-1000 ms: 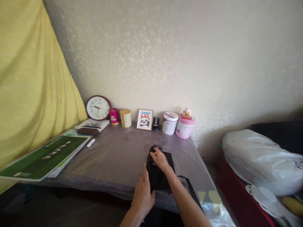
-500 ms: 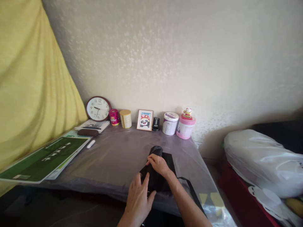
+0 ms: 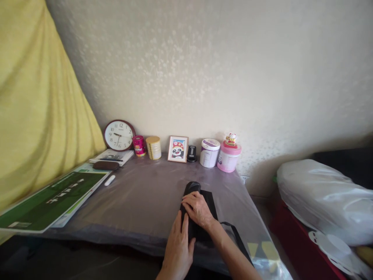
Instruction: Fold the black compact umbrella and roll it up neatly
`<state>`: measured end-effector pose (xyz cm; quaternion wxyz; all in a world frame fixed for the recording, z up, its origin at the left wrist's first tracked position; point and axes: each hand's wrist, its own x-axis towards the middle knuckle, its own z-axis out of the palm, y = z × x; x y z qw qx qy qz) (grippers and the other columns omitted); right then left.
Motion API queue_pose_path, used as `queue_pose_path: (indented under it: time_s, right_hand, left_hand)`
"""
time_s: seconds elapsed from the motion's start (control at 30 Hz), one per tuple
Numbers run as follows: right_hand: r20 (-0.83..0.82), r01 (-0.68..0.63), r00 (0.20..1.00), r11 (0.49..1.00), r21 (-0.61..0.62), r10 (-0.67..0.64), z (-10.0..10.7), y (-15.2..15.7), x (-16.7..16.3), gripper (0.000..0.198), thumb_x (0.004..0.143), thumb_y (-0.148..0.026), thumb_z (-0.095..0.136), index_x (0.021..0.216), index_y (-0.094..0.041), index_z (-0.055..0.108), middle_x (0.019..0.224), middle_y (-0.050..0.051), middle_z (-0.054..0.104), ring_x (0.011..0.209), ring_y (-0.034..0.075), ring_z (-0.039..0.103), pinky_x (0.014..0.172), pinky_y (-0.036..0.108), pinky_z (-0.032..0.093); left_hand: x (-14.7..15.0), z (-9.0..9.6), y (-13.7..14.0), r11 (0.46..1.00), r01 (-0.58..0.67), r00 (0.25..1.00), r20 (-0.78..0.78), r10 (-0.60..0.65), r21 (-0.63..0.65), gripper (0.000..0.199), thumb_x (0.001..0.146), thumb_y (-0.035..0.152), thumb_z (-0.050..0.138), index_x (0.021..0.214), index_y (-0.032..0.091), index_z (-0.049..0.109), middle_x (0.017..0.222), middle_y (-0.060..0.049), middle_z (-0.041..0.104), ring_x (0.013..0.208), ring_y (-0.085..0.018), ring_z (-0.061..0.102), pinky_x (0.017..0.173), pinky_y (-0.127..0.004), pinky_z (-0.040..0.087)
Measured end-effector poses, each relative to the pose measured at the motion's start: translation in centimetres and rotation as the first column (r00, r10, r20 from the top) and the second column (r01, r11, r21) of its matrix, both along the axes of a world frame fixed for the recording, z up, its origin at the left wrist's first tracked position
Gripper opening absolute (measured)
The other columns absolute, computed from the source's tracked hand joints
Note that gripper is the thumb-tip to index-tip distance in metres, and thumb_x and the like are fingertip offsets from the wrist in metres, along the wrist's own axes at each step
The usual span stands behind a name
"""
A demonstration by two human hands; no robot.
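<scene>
A rolled black fabric bundle (image 3: pixel 191 188) lies near the table's front edge, its rounded end pointing toward the wall. Flat black fabric (image 3: pixel 209 199) extends from its right side, and a black strap (image 3: pixel 237 237) trails to the lower right. My right hand (image 3: pixel 198 210) is closed over the top of the roll with its fingers curled. Against the near left side of the roll, my left hand (image 3: pixel 179 241) holds it between fingers and thumb. Both hands cover much of the roll's middle, so its exact kind is not clear.
Along the wall stand a clock (image 3: pixel 119 135), a pink can (image 3: pixel 139 146), a yellow-lidded container (image 3: pixel 153 147), a framed panda picture (image 3: pixel 177 149) and two tubs (image 3: pixel 210 153). Green boards (image 3: pixel 55 198) lie left. A white plastic bag (image 3: pixel 323 198) sits right of the table.
My left hand has moved right and forward, closing in against the roll. My right hand has shifted slightly nearer and lies flatter over it. The left flap of black fabric no longer shows.
</scene>
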<state>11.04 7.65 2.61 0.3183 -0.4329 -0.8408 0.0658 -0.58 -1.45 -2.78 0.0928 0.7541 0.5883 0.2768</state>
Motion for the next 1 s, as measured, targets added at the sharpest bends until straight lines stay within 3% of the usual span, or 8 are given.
queue_pose_path:
  time_s: [0.1, 0.2, 0.37, 0.47, 0.63, 0.77, 0.9, 1.0]
  right_hand:
    - [0.000, 0.031, 1.000, 0.998, 0.049, -0.031, -1.0, 1.7, 0.6, 0.024, 0.089, -0.024, 0.044, 0.092, -0.023, 0.068, 0.105, 0.003, 0.068, 0.114, 0.020, 0.049, 0.100, 0.039, 0.032]
    - [0.023, 0.102, 0.994, 0.995, 0.021, -0.103, -1.8, 4.2, 0.9, 0.025, 0.090, -0.022, 0.042, 0.097, -0.024, 0.067, 0.109, 0.004, 0.066, 0.117, 0.020, 0.048, 0.102, 0.043, 0.028]
    - [0.051, 0.222, 0.974, 0.973, -0.059, -0.219, -1.6, 7.3, 1.2, 0.026, 0.089, -0.020, 0.042, 0.103, -0.021, 0.064, 0.117, 0.006, 0.063, 0.118, 0.020, 0.048, 0.100, 0.039, 0.033]
    - [-0.002, 0.319, 0.948, 0.948, -0.010, -0.319, -0.9, 6.4, 1.3, 0.027, 0.089, -0.022, 0.043, 0.106, -0.017, 0.063, 0.117, 0.010, 0.061, 0.116, 0.022, 0.049, 0.099, 0.040, 0.034]
    - [-0.058, 0.081, 0.995, 0.996, 0.037, -0.078, -1.3, 2.5, 0.6, 0.027, 0.091, -0.024, 0.039, 0.098, -0.023, 0.066, 0.103, 0.005, 0.068, 0.110, 0.017, 0.054, 0.100, 0.037, 0.034]
    - [-0.085, 0.150, 0.985, 0.989, 0.011, -0.149, -1.9, 2.9, 0.7, 0.025, 0.088, -0.020, 0.044, 0.100, -0.022, 0.066, 0.114, 0.005, 0.064, 0.116, 0.019, 0.049, 0.103, 0.038, 0.031]
    - [-0.166, 0.341, 0.923, 0.938, -0.060, -0.346, -1.6, 4.6, 3.6, 0.030, 0.083, -0.019, 0.044, 0.106, -0.013, 0.062, 0.115, 0.015, 0.061, 0.110, 0.024, 0.053, 0.096, 0.040, 0.039]
    - [-0.226, 0.490, 0.799, 0.821, -0.294, -0.558, -1.5, 4.2, 6.9, 0.031, 0.079, -0.021, 0.047, 0.105, -0.012, 0.062, 0.110, 0.015, 0.063, 0.104, 0.024, 0.057, 0.091, 0.036, 0.043]
  left_hand:
    - [0.2, 0.7, -0.2, 0.995, -0.016, 1.000, -0.018, 0.014, -0.102, 0.060, 0.080, 0.021, 0.039, 0.138, 0.015, 0.023, 0.145, -0.016, 0.024, 0.133, -0.027, 0.027, 0.104, -0.042, 0.033]
    - [0.3, 1.6, -0.3, 0.979, -0.025, 0.999, -0.037, 0.017, -0.202, 0.063, 0.080, 0.020, 0.039, 0.139, 0.014, 0.020, 0.146, -0.017, 0.022, 0.133, -0.027, 0.026, 0.105, -0.041, 0.032]
    - [0.3, 2.5, -0.2, 0.961, -0.032, 0.998, -0.064, 0.015, -0.275, 0.063, 0.080, 0.021, 0.039, 0.140, 0.015, 0.019, 0.147, -0.015, 0.022, 0.134, -0.025, 0.026, 0.106, -0.039, 0.029]
    - [0.3, 2.4, -0.1, 0.959, -0.029, 0.998, -0.065, 0.011, -0.283, 0.063, 0.080, 0.021, 0.038, 0.140, 0.014, 0.019, 0.146, -0.015, 0.022, 0.134, -0.025, 0.026, 0.106, -0.038, 0.029]
    - [0.2, 1.7, -0.1, 0.973, -0.019, 0.999, -0.035, 0.012, -0.231, 0.062, 0.080, 0.021, 0.037, 0.139, 0.014, 0.020, 0.145, -0.015, 0.025, 0.133, -0.024, 0.028, 0.105, -0.038, 0.030]
    - [0.2, 1.6, 0.0, 0.976, -0.014, 1.000, -0.025, 0.009, -0.216, 0.062, 0.079, 0.020, 0.038, 0.139, 0.014, 0.020, 0.144, -0.015, 0.027, 0.132, -0.024, 0.029, 0.106, -0.038, 0.030]
    - [0.1, 2.0, 0.0, 0.975, -0.007, 1.000, -0.024, 0.002, -0.221, 0.062, 0.080, 0.021, 0.037, 0.139, 0.014, 0.019, 0.144, -0.016, 0.026, 0.131, -0.025, 0.031, 0.105, -0.038, 0.032]
    - [0.0, 2.3, -0.1, 0.977, 0.002, 1.000, -0.021, -0.006, -0.214, 0.062, 0.080, 0.023, 0.038, 0.138, 0.013, 0.020, 0.143, -0.016, 0.027, 0.131, -0.026, 0.031, 0.105, -0.038, 0.032]
